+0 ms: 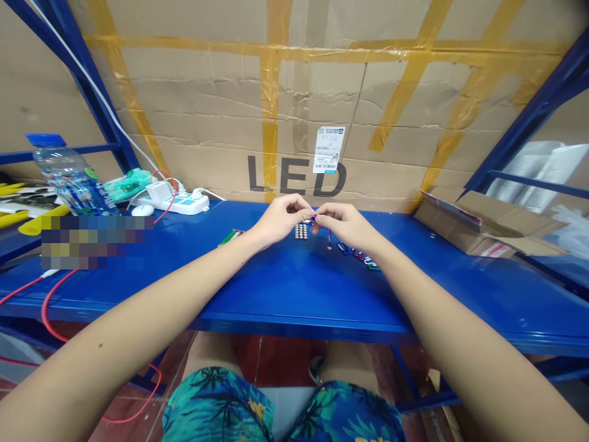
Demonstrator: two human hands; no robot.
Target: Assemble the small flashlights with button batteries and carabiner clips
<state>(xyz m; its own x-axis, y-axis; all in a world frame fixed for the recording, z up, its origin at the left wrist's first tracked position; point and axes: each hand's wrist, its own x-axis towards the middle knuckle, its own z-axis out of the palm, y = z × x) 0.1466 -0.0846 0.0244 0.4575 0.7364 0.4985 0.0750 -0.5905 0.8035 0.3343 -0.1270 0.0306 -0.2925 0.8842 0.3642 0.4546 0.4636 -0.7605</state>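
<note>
Both hands meet above the middle of the blue metal shelf (285, 288). My left hand (278, 218) pinches a small part at its fingertips. My right hand (343, 224) pinches the same small piece, which joins a bundle of thin red and blue wires (356, 253) trailing down to the shelf under my right wrist. A small block of silvery button cells (300, 231) lies on the shelf just beneath the fingertips. What exactly sits between the fingertips is too small to make out.
A big taped cardboard box marked LED (294, 123) stands behind the shelf. At the left are a water bottle (69, 175), a white power strip (177, 201) with plugs and a red cable (50, 307). An open cardboard box (488, 230) lies at the right.
</note>
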